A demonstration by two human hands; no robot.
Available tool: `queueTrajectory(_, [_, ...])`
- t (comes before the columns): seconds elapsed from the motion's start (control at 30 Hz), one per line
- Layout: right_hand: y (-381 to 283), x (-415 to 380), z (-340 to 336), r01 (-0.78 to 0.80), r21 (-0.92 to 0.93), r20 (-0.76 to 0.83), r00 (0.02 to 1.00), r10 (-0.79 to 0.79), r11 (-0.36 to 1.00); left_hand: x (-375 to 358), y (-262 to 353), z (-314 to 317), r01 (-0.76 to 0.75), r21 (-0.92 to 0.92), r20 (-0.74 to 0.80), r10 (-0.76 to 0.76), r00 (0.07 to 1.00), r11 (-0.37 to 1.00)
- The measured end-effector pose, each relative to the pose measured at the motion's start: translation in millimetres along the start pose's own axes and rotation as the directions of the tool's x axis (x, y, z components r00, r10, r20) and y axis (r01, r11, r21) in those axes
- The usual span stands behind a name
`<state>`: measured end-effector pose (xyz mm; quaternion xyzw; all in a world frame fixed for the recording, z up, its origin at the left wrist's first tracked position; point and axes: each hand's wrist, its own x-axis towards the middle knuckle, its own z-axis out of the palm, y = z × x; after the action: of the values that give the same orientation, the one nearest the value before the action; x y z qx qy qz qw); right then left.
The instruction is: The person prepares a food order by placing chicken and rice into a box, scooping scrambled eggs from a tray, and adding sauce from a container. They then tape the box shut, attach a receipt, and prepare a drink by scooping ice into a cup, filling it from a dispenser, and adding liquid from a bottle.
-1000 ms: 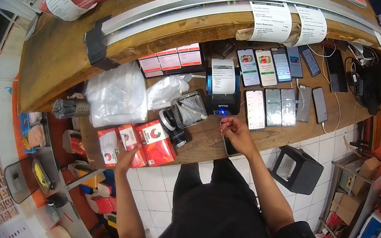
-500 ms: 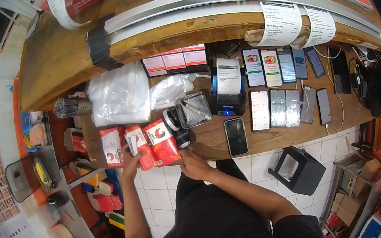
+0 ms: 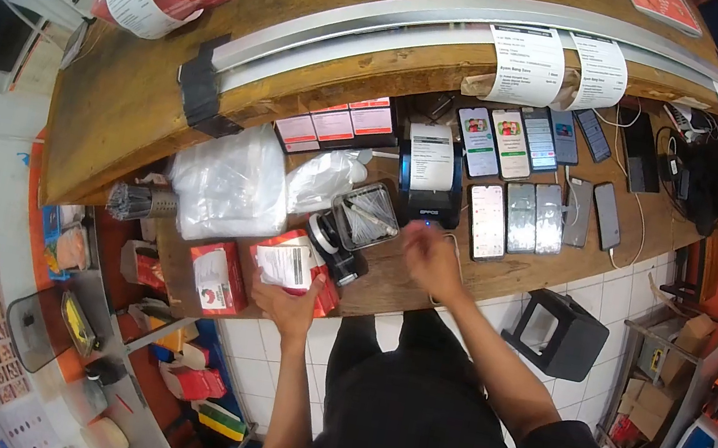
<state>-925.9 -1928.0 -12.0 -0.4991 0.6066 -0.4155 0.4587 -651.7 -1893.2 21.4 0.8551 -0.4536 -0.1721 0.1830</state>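
Observation:
My left hand (image 3: 283, 306) is at the near edge of the counter, its fingers and thumb spanning a red box (image 3: 328, 299). A printed white receipt (image 3: 288, 263) lies over the top of that box. Just left of it stands another red box (image 3: 218, 278) with a white panel. My right hand (image 3: 430, 262) is over the counter in front of the black receipt printer (image 3: 426, 209). Its fingers look bent and are blurred, so I cannot make out anything in them. A black tape dispenser (image 3: 334, 250) sits between the hands, beside a wire tray of thin sticks (image 3: 366, 216).
Clear plastic bags (image 3: 228, 183) lie behind the boxes, near a holder of wrapped utensils (image 3: 139, 202). Several phones (image 3: 487, 222) cover the right side. Receipts (image 3: 526, 65) hang from the shelf above. A black stool (image 3: 556, 333) stands on the tiled floor.
My right hand has moved right, from beside the tape dispenser to in front of the printer, where a black phone lay. My left hand has shifted right with the receipt, onto the right-hand red box.

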Motion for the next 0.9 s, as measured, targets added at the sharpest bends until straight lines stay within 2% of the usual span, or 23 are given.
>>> queueTrajectory(0.03, [6, 14, -12, -0.004, -0.051, -0.197, 0.980, -0.006, 0.999, -1, -1, -1, -0.007, -0.003, 0.018, 0.008, 1.000, 1.000])
queueTrajectory(0.1, [2, 36, -32, -0.066, -0.175, -0.338, 0.941, 0.003, 0.982, -1, -2, -3, -0.025, -0.008, 0.048, 0.026, 0.999, 1.000])
queueTrajectory(0.2, [13, 54, -30, -0.094, -0.257, -0.408, 0.913, -0.019, 0.962, 8, -50, 9, -0.183, -0.161, -0.018, 0.182, 0.983, 0.970])
queueTrajectory(0.3, [37, 59, -31, 0.012, -0.192, -0.438, 0.894, -0.097, 0.981, 8, -62, -2, -0.036, -0.478, 0.033, 0.060, 0.998, 0.877])
queueTrajectory(0.33, [18, 55, -35, -0.052, -0.164, -0.370, 0.929, -0.013, 0.985, 3, -63, -7, -0.037, -0.453, 0.015, 0.049, 0.999, 0.891])
queueTrajectory(0.43, [27, 54, -30, -0.088, -0.212, -0.381, 0.925, 0.001, 0.973, -1, -73, -26, 0.028, -0.291, 0.052, -0.014, 0.999, 0.956])
queueTrajectory(0.47, [38, 58, -27, -0.042, -0.240, -0.442, 0.894, -0.071, 0.970, -4, -70, -32, 0.021, -0.313, 0.042, -0.008, 0.999, 0.950])
queueTrajectory(0.57, [40, 58, -25, -0.019, -0.113, -0.470, 0.882, -0.036, 0.993, -14, -59, -49, 0.007, -0.359, 0.025, 0.003, 1.000, 0.933])
queueTrajectory(0.6, [36, 51, -26, -0.046, -0.033, -0.458, 0.888, 0.026, 0.998, -16, -55, -55, 0.012, -0.361, 0.027, -0.002, 1.000, 0.933])
queueTrajectory(0.73, [38, 44, -16, 0.085, -0.014, -0.437, 0.896, -0.082, 0.996, -30, -23, -70, -0.037, -0.385, 0.004, 0.041, 0.999, 0.922])
queueTrajectory(0.83, [39, 38, -11, 0.328, -0.092, -0.286, 0.896, -0.340, 0.940, -27, -4, -64, -0.276, -0.307, 0.000, 0.291, 0.957, 0.911])
queueTrajectory(0.87, [25, 31, -13, 0.364, -0.171, -0.232, 0.888, -0.396, 0.916, -29, 18, -65, -0.289, -0.360, 0.064, 0.332, 0.941, 0.887])
queueTrajectory(0.9, [17, 20, -15, 0.242, 0.028, -0.109, 0.965, -0.238, 0.970, -29, 43, -64, -0.298, -0.416, 0.123, 0.378, 0.918, 0.859])
